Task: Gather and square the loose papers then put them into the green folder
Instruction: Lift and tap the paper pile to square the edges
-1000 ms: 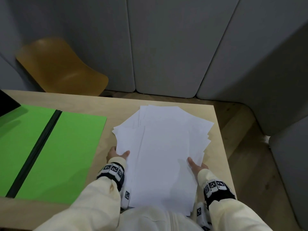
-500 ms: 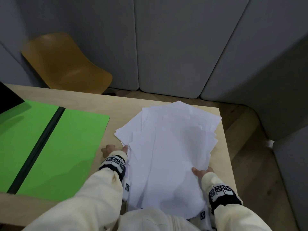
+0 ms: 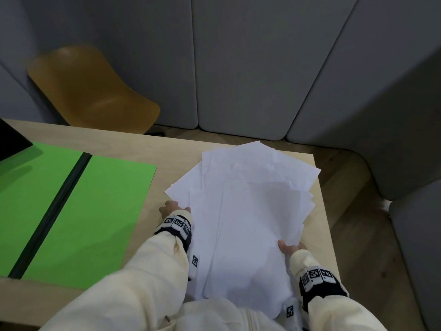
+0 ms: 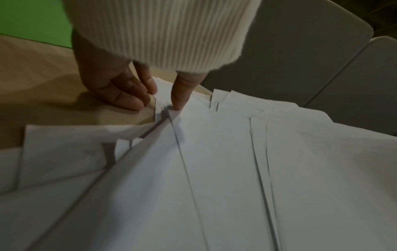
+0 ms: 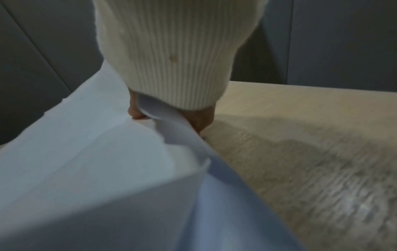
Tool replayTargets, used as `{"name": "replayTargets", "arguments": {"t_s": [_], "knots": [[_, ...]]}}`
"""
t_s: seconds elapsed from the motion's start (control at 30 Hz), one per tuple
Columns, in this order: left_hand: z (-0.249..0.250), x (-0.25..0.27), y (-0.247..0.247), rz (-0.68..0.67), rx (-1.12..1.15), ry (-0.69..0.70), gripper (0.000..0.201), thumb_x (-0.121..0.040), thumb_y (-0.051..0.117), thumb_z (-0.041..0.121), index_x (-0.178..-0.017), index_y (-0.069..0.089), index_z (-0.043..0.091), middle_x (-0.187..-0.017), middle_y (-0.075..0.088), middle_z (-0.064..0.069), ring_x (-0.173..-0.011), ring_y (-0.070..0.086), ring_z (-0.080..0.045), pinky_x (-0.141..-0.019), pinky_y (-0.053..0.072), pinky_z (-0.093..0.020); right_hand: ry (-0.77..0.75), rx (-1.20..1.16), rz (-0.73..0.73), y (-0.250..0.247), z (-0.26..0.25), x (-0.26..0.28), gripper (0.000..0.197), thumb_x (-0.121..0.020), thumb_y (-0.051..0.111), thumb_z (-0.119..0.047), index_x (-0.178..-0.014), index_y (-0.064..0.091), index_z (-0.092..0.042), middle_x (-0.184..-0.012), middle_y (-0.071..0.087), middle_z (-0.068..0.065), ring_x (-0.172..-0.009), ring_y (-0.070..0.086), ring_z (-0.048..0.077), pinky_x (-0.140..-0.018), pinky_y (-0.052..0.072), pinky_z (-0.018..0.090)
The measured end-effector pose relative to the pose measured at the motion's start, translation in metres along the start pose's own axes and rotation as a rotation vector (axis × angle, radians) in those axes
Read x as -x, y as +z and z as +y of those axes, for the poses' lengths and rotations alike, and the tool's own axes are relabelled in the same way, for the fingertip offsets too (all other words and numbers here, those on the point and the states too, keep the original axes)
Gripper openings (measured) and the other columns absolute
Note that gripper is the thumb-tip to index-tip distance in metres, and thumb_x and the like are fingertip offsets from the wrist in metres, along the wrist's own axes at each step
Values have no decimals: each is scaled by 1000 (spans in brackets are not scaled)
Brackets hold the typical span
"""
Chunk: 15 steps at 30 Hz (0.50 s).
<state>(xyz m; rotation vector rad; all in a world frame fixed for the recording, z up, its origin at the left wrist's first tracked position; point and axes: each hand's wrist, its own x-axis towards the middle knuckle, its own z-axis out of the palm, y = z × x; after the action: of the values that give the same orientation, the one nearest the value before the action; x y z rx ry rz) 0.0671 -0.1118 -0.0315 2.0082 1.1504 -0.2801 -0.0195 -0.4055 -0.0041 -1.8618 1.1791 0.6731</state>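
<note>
A loose, fanned stack of white papers (image 3: 248, 223) lies on the right part of the wooden table (image 3: 148, 149). At the stack's left edge my left hand (image 3: 175, 207) has its thumb (image 4: 178, 95) on top and its fingers (image 4: 128, 96) at the edge, pinching the sheets (image 4: 214, 169). My right hand (image 3: 290, 247) grips the right edge. There its thumb (image 5: 135, 113) lies on top, the fingers (image 5: 201, 122) sit beneath, and the paper (image 5: 86, 161) curls up between them. The green folder (image 3: 71, 211) lies open and flat at the left, with a dark spine (image 3: 55, 211).
A mustard chair (image 3: 90, 91) stands behind the table's far left. A dark object (image 3: 12, 142) overlaps the folder's far left corner. Grey padded panels (image 3: 238, 68) close off the back and right. The table's right edge (image 3: 327, 223) runs close to the papers.
The sheets have fanned out more toward the far right and the stack's right side has lifted. My right hand has slid nearer to me along the right edge. The left hand stays at the left edge.
</note>
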Motion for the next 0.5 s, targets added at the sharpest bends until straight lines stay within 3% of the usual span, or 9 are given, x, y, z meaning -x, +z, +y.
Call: {"name": "replayTargets", "arguments": {"t_s": [0.1, 0.23, 0.37, 0.5], "knots": [[1, 4, 2, 63, 5, -32, 44, -79, 67, 17, -117, 49, 7, -128, 42, -15, -118, 46, -35, -101, 37, -44, 5, -21, 31, -2, -1, 2, 68, -90, 57, -30, -139, 30, 7, -147, 38, 18, -136, 38, 30, -109, 28, 31], [3, 14, -1, 173, -125, -60, 64, -71, 76, 34, -118, 44, 4, -126, 45, -20, -120, 44, -35, -101, 34, -47, 23, -41, 55, -9, 1, -3, 68, -89, 60, -31, -137, 34, 9, -143, 42, 21, -133, 42, 33, -107, 31, 34], [3, 15, 2, 142, -208, 4, 90, -50, 84, 52, -115, 44, 5, -124, 44, -15, -119, 45, -32, -97, 39, -45, 56, -115, 95, -24, 5, -12, 71, -87, 61, -31, -136, 33, 13, -142, 42, 25, -131, 43, 37, -106, 32, 37], [12, 20, 7, 90, -275, 55, 92, -48, 87, 47, -118, 43, 6, -126, 41, -12, -122, 42, -30, -96, 41, -46, 57, -100, 121, -29, 8, -21, 68, -88, 62, -25, -137, 33, 11, -141, 43, 25, -130, 44, 37, -107, 32, 36]]}}
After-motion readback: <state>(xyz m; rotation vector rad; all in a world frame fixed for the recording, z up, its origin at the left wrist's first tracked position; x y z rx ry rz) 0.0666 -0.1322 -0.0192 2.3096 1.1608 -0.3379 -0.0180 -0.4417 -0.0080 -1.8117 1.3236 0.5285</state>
